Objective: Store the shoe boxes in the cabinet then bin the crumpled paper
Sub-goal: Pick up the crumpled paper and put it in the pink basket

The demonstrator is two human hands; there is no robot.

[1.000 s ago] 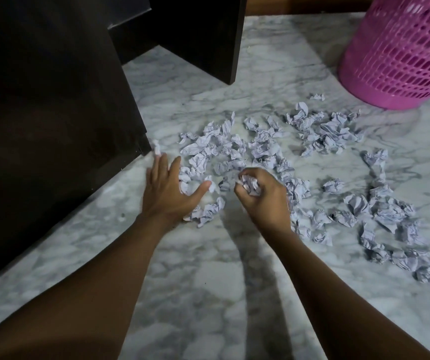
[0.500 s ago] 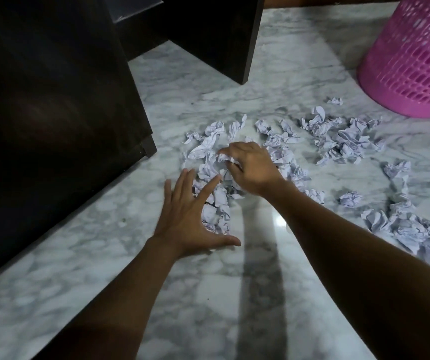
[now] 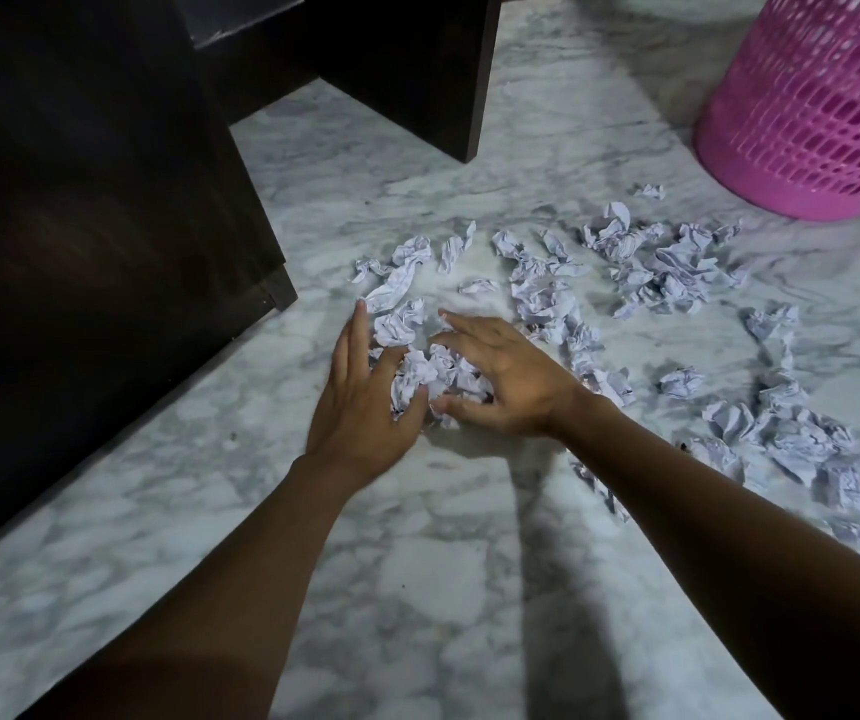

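Note:
Several crumpled white paper balls [image 3: 661,267] lie scattered over the marble floor. A small heap of them [image 3: 425,374] sits between my two hands. My left hand [image 3: 363,402] lies on the heap's left side with straight fingers. My right hand [image 3: 500,379] rests over the heap's right side, fingers spread flat. Both hands press against the paper and neither curls round a piece. The pink mesh bin [image 3: 812,101] stands at the far right. No shoe boxes are in view.
A dark wooden cabinet [image 3: 85,226] fills the left side, its corner close to my left hand. Another dark panel [image 3: 417,65] stands behind it. More crumpled paper [image 3: 791,433] lies to the right of my right forearm. The marble floor [image 3: 417,563] is bare near me.
My right hand let go of the paper it held and opened flat. Both hands came together round a small heap, with the left hand sliding in from the left.

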